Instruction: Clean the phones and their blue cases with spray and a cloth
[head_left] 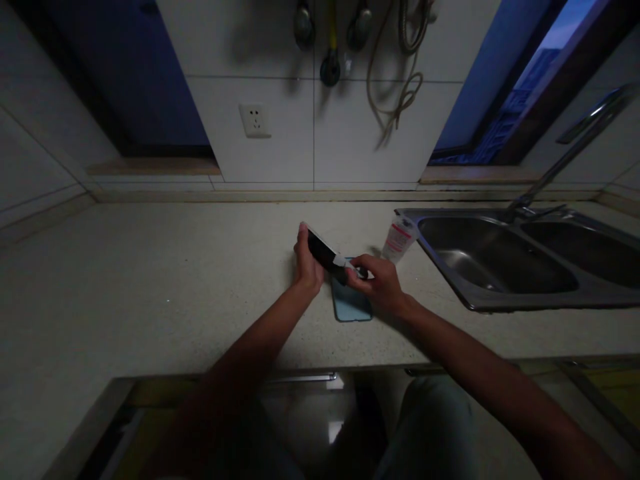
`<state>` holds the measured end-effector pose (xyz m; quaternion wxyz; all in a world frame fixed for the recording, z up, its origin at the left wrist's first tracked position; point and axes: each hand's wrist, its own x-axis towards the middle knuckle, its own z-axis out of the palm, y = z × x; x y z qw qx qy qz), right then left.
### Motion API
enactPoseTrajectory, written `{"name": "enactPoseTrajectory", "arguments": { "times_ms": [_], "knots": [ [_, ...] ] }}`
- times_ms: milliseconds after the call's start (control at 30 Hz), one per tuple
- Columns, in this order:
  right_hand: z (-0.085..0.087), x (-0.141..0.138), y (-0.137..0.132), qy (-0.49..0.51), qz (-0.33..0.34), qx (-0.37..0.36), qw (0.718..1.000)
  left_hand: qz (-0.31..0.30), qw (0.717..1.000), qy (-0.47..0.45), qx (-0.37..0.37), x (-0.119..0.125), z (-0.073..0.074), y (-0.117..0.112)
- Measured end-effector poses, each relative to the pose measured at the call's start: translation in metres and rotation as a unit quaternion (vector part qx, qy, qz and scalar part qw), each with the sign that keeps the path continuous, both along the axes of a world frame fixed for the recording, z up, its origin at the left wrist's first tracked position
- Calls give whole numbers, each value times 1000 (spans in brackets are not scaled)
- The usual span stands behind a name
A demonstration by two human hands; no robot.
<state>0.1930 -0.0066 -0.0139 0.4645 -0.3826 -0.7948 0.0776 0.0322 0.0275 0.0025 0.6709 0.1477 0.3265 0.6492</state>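
A dark, flat phone (324, 253) is held tilted above the counter, in the middle of the view. My left hand (307, 265) grips it along its left side, with the thumb up at the top corner. At the phone's lower right end, my right hand (377, 280) is closed in a pinch on a small whitish and dark piece (353, 268); its kind is too dim to make out. Below both hands, a light blue phone case (352, 304) lies flat on the counter, its upper part partly hidden by the hands and phone.
A clear plastic cup (399, 239) with red print stands right of my right hand. Beyond it is a double steel sink (473, 303) with a tall faucet (565, 157). The pale counter (150, 287) stretches left, and a tiled wall with a socket (255, 121) rises behind.
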Motion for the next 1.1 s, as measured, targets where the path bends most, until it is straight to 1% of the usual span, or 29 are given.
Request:
{"name": "enactPoseTrajectory", "arguments": {
  "times_ms": [133,233,367,500,567,700,800,933,1100],
  "knots": [
    [1,0,1,-76,52,73,993,6,998,22,-52,0,7,-7],
    [1,-3,0,-107,102,102,984,10,996,-35,-76,-6,8,-5],
    [0,-3,3,-112,141,95,979,-9,989,-139,-55,-13,8,-2],
    [2,5,11,-88,127,90,984,-54,985,-166,-15,-14,12,-5],
    [5,9,13,-67,127,71,987,-76,984,-158,5,-14,14,-7],
    [9,11,14,0,174,-21,984,-112,984,-135,35,-16,12,-7],
    [6,8,14,37,194,-78,977,-139,982,-114,50,-19,8,-5],
    [1,6,15,40,157,-113,980,-165,980,-96,57,-21,5,-4],
    [4,5,15,42,124,-113,985,-203,974,-81,64,-18,4,-6]
  ]
}}
